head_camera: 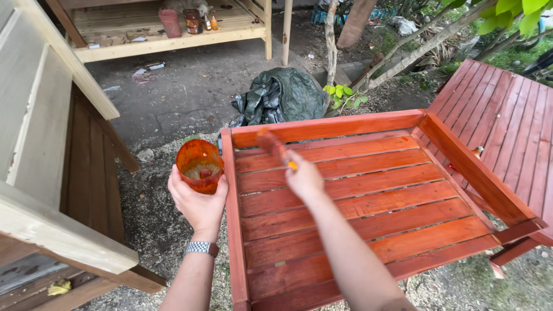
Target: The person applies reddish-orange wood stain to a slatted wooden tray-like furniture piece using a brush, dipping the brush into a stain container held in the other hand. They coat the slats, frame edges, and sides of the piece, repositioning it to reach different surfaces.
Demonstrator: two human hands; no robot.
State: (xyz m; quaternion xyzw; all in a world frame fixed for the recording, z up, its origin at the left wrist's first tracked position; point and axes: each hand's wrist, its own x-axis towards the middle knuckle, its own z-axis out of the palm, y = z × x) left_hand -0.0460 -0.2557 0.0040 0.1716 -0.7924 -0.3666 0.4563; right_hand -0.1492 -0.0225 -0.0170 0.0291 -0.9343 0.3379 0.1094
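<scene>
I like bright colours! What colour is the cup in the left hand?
Orange, smeared with reddish stain; the cup shows best in the head view, held by the left hand.

I've got a stain-smeared orange plastic cup (199, 165) held upright beside the red-brown slatted wooden frame (357, 201), and a stain-soaked paintbrush (275, 147) is angled up against its back rail.

Left hand (199, 201) cupped, right hand (304, 178) in closed grip
</scene>
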